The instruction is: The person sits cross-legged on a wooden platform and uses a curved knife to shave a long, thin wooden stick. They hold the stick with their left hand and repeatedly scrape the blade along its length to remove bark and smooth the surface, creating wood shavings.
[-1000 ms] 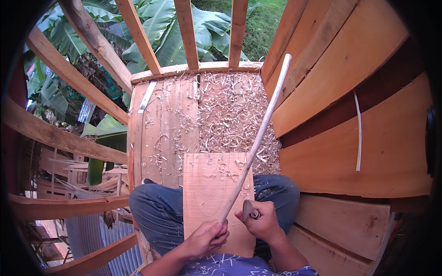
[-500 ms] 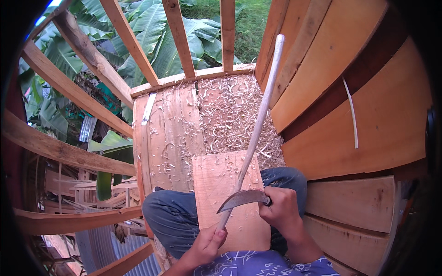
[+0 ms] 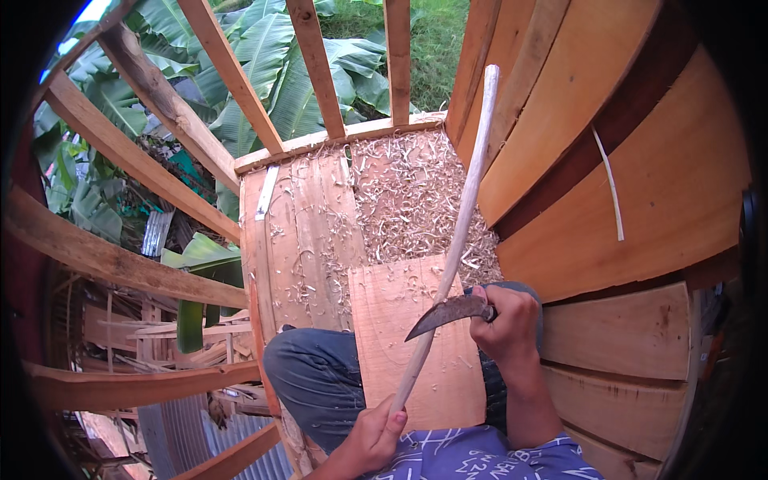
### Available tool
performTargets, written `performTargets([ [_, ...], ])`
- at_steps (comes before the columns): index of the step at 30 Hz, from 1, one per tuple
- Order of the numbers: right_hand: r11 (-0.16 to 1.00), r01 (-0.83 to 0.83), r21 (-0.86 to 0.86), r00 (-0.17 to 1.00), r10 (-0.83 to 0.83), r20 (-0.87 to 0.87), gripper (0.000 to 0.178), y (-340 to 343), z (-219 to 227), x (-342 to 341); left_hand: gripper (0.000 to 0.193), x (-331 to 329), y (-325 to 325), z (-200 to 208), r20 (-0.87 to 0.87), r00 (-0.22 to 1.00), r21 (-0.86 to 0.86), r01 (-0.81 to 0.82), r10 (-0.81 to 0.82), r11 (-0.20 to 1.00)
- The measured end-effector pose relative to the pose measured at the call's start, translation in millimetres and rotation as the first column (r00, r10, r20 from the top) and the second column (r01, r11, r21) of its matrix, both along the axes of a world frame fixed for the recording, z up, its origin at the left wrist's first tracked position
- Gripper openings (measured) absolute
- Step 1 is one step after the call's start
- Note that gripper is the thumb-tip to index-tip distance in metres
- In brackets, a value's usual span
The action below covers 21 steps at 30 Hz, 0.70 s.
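Observation:
My left hand [image 3: 376,436] is closed round the lower end of a long, pale, slightly curved wooden stick [image 3: 465,210], which slants up and away to the right. In my right hand [image 3: 512,322] is the handle of a curved knife [image 3: 445,315] with a dark, worn blade. The blade lies across the stick, above my left hand, its tip pointing left. Under both, a flat wooden board [image 3: 392,320] rests over my lap between my legs, with a few small shavings on it.
Curled wood shavings [image 3: 412,192] cover much of the plank floor [image 3: 308,216] ahead. A slatted wooden railing [image 3: 232,76] runs in front and to the left, with banana leaves beyond. A plank wall [image 3: 632,196] rises at the right, and a thin pale strip [image 3: 610,180] lies against it.
My right hand has moved the knife up along the stick, farther from my left hand. The stick stands a little steeper. The whole view has shifted slightly.

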State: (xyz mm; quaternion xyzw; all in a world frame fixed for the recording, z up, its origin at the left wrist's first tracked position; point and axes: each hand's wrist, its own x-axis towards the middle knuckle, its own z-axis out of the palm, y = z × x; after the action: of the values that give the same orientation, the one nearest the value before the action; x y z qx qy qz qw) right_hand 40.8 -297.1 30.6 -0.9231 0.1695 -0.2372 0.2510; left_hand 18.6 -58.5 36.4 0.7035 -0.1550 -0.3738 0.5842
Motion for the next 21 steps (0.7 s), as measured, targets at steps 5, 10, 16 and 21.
performTargets([
  [5,1.0,0.011,-0.007,1.0,-0.011,0.011,0.028,2.3,-6.9,5.9,0.036,-9.3,6.9,-11.4,-0.211,0.976,-0.132,-0.074,0.045,0.989],
  [10,0.999,0.017,0.036,1.0,-0.016,-0.024,0.02,6.9,-8.5,8.0,0.036,-12.8,7.9,-10.6,-0.333,0.942,-0.201,-0.121,0.048,0.972],
  [16,0.999,0.009,0.035,0.999,-0.007,-0.042,0.023,11.5,-16.4,12.4,0.036,-17.7,12.7,-14.5,-0.368,0.928,-0.215,-0.151,0.063,0.965],
  [21,0.999,0.001,0.047,0.994,0.004,-0.105,0.021,14.4,-29.1,21.2,0.035,-17.3,17.5,-18.1,-0.428,0.9,-0.204,-0.182,0.08,0.962],
])
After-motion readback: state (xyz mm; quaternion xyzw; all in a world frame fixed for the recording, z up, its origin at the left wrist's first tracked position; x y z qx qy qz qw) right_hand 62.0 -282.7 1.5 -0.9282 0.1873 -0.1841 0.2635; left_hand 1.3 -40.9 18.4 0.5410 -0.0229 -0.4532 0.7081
